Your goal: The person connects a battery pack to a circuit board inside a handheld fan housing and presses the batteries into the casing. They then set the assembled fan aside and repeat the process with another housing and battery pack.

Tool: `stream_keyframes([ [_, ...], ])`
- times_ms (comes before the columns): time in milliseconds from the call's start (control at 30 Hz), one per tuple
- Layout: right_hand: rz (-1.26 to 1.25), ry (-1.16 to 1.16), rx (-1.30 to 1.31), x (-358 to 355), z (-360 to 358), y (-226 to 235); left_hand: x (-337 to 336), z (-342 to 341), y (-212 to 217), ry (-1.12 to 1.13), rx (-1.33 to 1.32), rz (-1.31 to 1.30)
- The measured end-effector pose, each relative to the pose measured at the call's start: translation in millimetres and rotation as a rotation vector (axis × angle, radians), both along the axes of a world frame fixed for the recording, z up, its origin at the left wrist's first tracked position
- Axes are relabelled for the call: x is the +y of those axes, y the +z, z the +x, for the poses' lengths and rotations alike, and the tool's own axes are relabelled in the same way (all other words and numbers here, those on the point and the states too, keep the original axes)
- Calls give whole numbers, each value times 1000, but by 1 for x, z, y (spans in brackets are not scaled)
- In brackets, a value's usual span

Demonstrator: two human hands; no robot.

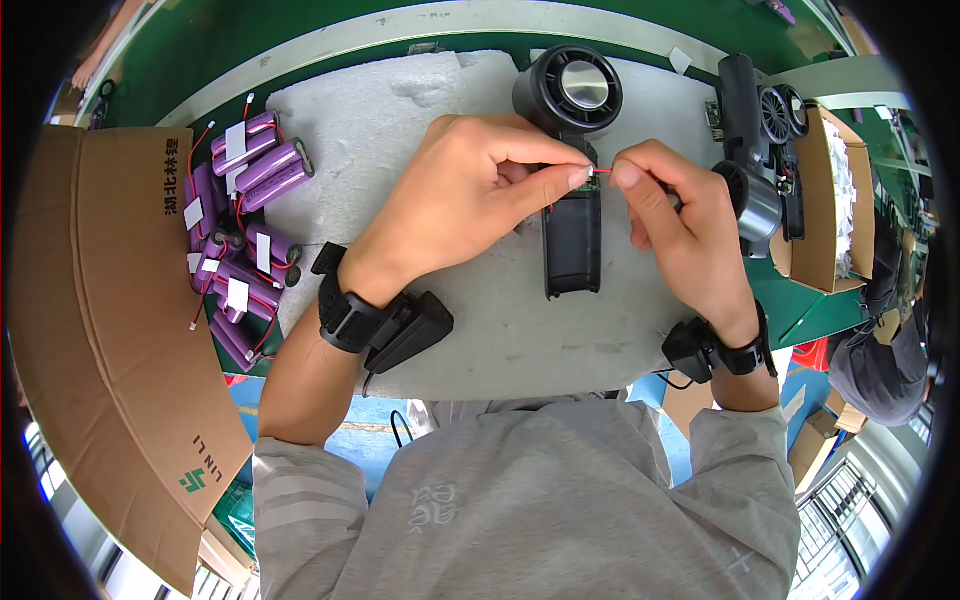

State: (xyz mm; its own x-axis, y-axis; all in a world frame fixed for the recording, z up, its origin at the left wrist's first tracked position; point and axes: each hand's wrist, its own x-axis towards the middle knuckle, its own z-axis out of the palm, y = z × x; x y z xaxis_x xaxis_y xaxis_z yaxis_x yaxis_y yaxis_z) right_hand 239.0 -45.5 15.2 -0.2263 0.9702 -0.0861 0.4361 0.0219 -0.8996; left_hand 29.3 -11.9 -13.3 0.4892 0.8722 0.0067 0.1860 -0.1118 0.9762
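A black handheld fan [572,245] lies on a pale foam sheet [430,340], its round head [568,90] at the far end and its handle open toward me. Part of a green circuit board shows at the top of the handle. Over that board, my left hand [470,190] pinches a small white connector [590,175] between thumb and forefinger. Thumb and fingers of my right hand [680,200] are closed on a thin red wire [604,171] that runs to the connector. Whether the connector is seated in the board is hidden by my fingertips.
Several purple battery packs [275,175] with red wires and white tags lie at the left, beside a large cardboard box [110,300]. More black fan parts [755,200] stand at the right. Behind them is a small carton [825,200] holding white pieces.
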Motion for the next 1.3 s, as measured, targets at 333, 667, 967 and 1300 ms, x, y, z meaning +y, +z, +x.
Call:
stream_keyframes([
  [333,171,156,-200,6,8,8,12,9,12,-47,-29,-3],
  [667,410,-19,-214,23,23,51,29,35,68,47,74,210],
  [967,523,29,-327,21,29,60,21,40,81,97,73,100],
  [1300,427,126,-273,16,29,38,18,31,62,-24,28,-89],
])
